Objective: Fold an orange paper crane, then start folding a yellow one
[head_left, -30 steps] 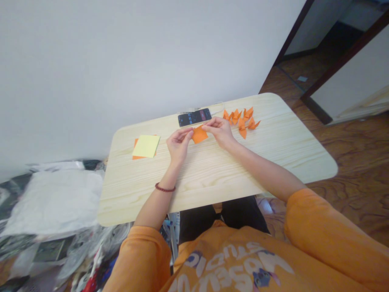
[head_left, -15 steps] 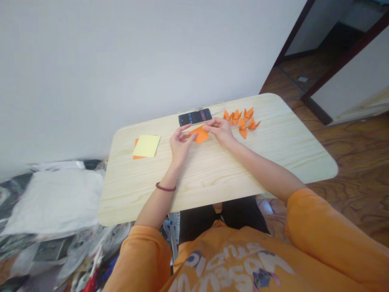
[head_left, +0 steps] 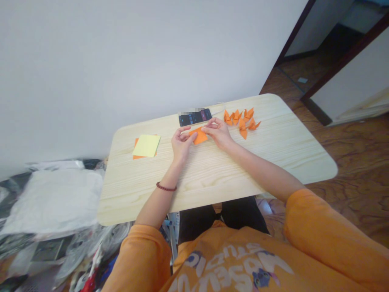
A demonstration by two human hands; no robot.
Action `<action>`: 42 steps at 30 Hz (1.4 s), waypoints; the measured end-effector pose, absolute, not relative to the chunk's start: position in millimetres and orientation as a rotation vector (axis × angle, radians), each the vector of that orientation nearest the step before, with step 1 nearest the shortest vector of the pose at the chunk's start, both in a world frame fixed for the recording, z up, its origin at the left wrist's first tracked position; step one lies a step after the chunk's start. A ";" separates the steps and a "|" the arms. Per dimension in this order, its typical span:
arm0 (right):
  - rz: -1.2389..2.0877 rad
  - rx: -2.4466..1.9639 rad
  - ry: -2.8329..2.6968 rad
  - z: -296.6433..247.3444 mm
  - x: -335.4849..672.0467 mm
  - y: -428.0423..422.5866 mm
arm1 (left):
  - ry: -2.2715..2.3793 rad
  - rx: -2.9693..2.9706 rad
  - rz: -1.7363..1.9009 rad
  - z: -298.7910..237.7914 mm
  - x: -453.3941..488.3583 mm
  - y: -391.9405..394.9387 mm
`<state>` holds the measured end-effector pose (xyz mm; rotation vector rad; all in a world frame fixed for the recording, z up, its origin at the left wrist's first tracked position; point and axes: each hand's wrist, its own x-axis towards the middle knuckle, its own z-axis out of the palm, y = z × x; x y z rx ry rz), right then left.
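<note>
Between my two hands is a small folded sheet of orange origami paper [head_left: 200, 136], held just above or on the table in front of the phone. My left hand [head_left: 181, 142] pinches its left side between thumb and fingers. At the upper right edge, my right hand [head_left: 219, 132] grips the paper with thumb and fingertips. Parts of the paper's edges are hidden behind my fingers. Just beyond my right hand stand several folded orange paper cranes [head_left: 242, 126] in a loose cluster.
A phone [head_left: 195, 117] with a running timer lies at the table's back edge by the wall, a cable beside it. Yellow square paper [head_left: 147, 146] rests on orange sheets at the left of the pale wooden table [head_left: 219, 174]. Plastic-wrapped items [head_left: 57, 198] lie left of the table.
The orange paper has turned and shifted slightly between my fingers, and its outline looks flatter along the top. Both hands stay nearly in place, still holding it.
</note>
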<state>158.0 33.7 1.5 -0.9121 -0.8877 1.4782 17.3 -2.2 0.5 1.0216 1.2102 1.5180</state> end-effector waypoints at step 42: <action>1.484 -1.001 -0.751 -2.5 150.6 34.0 | 1.242 0.784 1.422 -8.5 26.8 -0.5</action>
